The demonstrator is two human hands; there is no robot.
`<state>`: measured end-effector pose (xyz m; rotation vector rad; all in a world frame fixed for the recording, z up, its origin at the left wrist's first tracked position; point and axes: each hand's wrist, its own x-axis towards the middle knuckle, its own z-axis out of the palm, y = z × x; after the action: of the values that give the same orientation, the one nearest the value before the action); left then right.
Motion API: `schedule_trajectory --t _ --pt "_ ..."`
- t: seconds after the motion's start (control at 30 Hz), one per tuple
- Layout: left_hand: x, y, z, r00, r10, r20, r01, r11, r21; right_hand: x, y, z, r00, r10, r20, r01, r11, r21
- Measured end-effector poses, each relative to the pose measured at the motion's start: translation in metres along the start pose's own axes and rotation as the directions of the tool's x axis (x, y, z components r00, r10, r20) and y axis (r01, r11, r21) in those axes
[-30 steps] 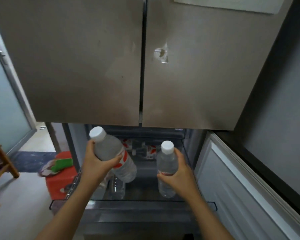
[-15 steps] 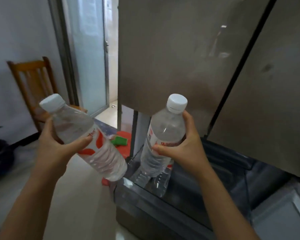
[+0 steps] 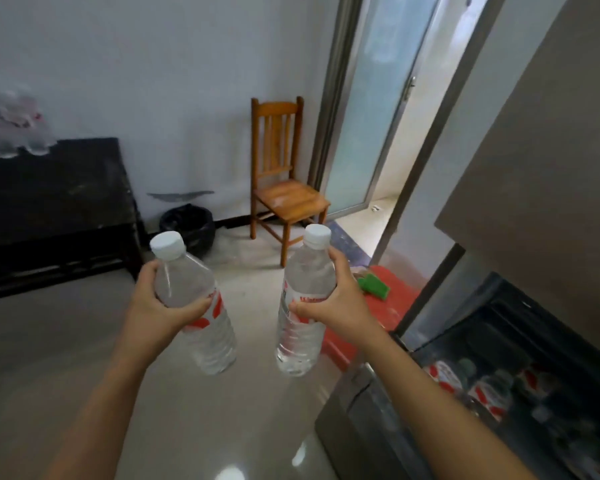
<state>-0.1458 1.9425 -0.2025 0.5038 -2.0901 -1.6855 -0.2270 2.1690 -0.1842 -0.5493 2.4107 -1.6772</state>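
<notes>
The left bottle leans and the right bottle is nearly upright, both capped and held over the tiled floor. The left hand and right hand each wrap one bottle's middle. If the smooth plastic is damp, either bottle could slip and drop. The open drawer under the right forearm could get bumped.

I hold two capped water bottles above the pale floor: my left hand grips the left bottle, tilted, and my right hand grips the right bottle, nearly upright. Beside me, an open fridge drawer holds more bottles; a wooden chair stands by the wall.
</notes>
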Motion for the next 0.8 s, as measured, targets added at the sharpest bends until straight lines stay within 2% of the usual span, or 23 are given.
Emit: schedule_trajectory --t 0.17,0.33,0.6,0.8 --pt "0.000 -0.024 -0.032 0.990 -0.033 -0.140 0.044 0.996 0.075 0.038 0.012 0.040 0.988 -0.020 0.150 0.037 0.993 -0.110" --pt "-0.022 -0.033 -0.053 0.967 -0.067 -0.246 0.096 0.989 0.111 0.044 0.013 0.048 0.968 -0.059 0.244 0.089 0.990 -0.112" --pt "-0.097 -0.041 -0.053 0.927 -0.167 -0.336 0.204 0.976 0.077 0.027 0.016 0.030 0.898 -0.122 0.422 0.204 0.966 -0.156" --pt "-0.143 -0.030 -0.062 0.918 -0.127 -0.376 0.174 0.980 0.095 0.010 0.014 0.049 0.840 -0.173 0.514 0.280 0.950 -0.140"
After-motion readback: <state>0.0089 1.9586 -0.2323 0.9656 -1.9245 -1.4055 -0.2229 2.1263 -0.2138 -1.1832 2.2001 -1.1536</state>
